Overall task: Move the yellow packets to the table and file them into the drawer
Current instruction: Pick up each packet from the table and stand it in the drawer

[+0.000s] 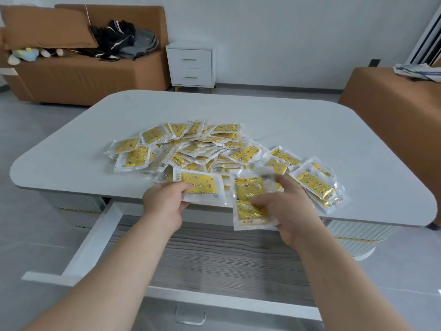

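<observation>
Yellow packets point(202, 149): most lie in a loose overlapping pile mid-table, two are in hand at the near edge.

Nearest: the drawer point(214, 259) is pulled out below the table's near edge, showing a grey wood-grain floor, white side rails and a white front with a clear handle point(190, 315).

Left hand point(164, 201): pinches the left-hand packet point(202, 187) by its left end, thumb on top, fingers curled under. That packet sits roughly flat at the table edge, its near side overhanging the drawer.

Right hand point(286, 206): grips the right-hand packet point(250, 201), thumb pressed on the yellow face, fingers behind it. This packet is turned lengthwise, its lower half hanging past the table edge over the drawer. Its top is motion-blurred.

The two held packets are just beside each other, between the hands. The pile starts right behind them, and some packets lie just right of the right hand.

Table point(310, 130): white top, rounded corners.

Far: brown seat point(393, 111) on the right with papers point(417, 71) on top, white two-drawer nightstand point(191, 64) against the wall, brown sofa point(83, 75) on the left holding dark clothes point(119, 39) and a cardboard sheet point(45, 27).
</observation>
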A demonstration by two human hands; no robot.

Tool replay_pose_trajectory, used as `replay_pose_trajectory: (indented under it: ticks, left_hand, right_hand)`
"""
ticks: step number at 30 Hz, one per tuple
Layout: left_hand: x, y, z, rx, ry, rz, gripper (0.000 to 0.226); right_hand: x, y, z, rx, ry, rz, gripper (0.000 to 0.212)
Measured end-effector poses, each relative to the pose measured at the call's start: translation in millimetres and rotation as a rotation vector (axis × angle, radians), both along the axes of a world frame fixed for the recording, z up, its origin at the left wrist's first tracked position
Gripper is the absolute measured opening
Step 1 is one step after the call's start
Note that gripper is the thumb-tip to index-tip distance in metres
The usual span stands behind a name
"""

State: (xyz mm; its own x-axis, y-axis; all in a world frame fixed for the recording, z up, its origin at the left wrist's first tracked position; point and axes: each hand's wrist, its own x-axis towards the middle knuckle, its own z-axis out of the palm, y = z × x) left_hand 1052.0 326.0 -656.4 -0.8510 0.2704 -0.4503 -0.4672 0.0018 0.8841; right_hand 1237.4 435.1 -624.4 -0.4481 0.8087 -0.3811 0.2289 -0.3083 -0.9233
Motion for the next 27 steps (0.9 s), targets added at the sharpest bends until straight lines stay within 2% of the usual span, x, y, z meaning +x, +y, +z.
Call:
replay_pose_trajectory:
  ticks: [2,4,6,9,12,15,18,21,27]
  left_hand:
    - [5,-7,9,-0.095,0.171,-0.079,0.035]
    - [17,-18,18,-0.24,0.426,-0.177,0.04]
    - [28,-26,21,-0.352,0.602,-0.324,0.043]
    - [43,-29,13,-0.472,0.725,-0.617,0.039]
    - [55,-20,-1,-0.544,0.755,-0.855,0.031]
    - [63,-3,-17,-0.67,0.803,-1.073,0.038]
    - [67,10,-35,-0.758,0.833,-1.206,0.043]
    - [70,17,-48,-0.809,0.834,-1.27,0.043]
    - [71,25,-63,-0.796,0.821,-1.314,0.041]
  right_hand:
    - [7,2,-1,-0.048,0.008,0.097,0.05]
    - [15,4,-3,-0.138,0.044,0.212,0.037]
    - [26,10,-8,-0.133,-0.024,0.327,0.034]
    - [41,21,-22,-0.016,-0.205,0.453,0.038]
    - [49,30,-39,0.116,-0.41,0.506,0.056]
    - [49,30,-53,0.295,-0.606,0.63,0.069]
    - [48,30,-68,0.412,-0.705,0.715,0.057]
    - [52,34,-91,0.419,-0.786,0.739,0.044]
    - [63,39,-124,0.484,-0.919,0.84,0.031]
